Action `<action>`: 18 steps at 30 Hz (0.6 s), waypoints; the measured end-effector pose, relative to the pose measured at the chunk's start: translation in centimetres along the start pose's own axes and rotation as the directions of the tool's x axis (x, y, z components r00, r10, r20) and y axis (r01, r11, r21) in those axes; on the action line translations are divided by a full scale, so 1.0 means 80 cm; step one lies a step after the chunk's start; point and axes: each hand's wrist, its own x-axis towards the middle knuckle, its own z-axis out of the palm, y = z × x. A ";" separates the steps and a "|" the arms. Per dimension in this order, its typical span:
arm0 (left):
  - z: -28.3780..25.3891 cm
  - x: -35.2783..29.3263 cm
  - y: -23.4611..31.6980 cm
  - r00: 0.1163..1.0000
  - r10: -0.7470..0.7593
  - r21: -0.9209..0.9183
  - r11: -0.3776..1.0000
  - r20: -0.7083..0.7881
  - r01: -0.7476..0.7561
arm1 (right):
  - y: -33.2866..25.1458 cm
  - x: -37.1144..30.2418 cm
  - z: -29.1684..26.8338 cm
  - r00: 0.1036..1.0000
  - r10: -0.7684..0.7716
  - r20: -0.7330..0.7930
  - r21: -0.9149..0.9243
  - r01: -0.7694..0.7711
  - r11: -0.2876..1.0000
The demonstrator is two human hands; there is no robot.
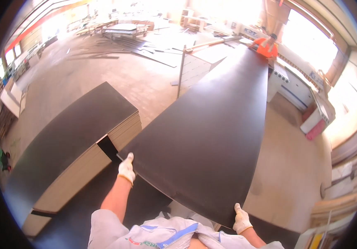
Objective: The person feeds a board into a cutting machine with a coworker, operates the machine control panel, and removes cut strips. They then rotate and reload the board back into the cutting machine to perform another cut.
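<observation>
A large dark panel [211,124] stretches from my body toward the far machine. My left hand [126,168], in a white work glove, is closed around the panel's near left corner, thumb on top. At the near right corner my right hand [241,219], gloved too, grips the edge with its thumb up; its other fingers are mostly hidden. A co-worker in an orange top [266,47] stands at the panel's far end, hands too small to make out. Below the near edge lies another dark surface [99,203].
To my left stands a tall stack of dark-faced boards [79,120] with pale edges. A long white machine [294,91] runs along the far right. Scattered strips [145,54] lie on the floor at the far left. Boards [348,166] lean along the right side.
</observation>
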 end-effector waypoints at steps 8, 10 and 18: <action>-0.346 -0.222 -0.088 0.943 -0.326 -0.046 0.945 -0.062 0.324 | 0.272 -0.247 -0.125 0.995 0.002 -0.103 -0.063 -0.008 0.998; -0.419 -0.278 -0.111 0.930 -0.367 -0.114 0.923 0.035 0.368 | 0.358 -0.282 -0.192 0.980 -0.119 -0.159 -0.040 0.114 0.993; -0.829 -0.476 -0.164 0.926 -0.319 0.266 0.892 -0.200 0.365 | 0.630 -0.617 -0.293 0.974 -0.164 -0.155 -0.388 0.093 0.917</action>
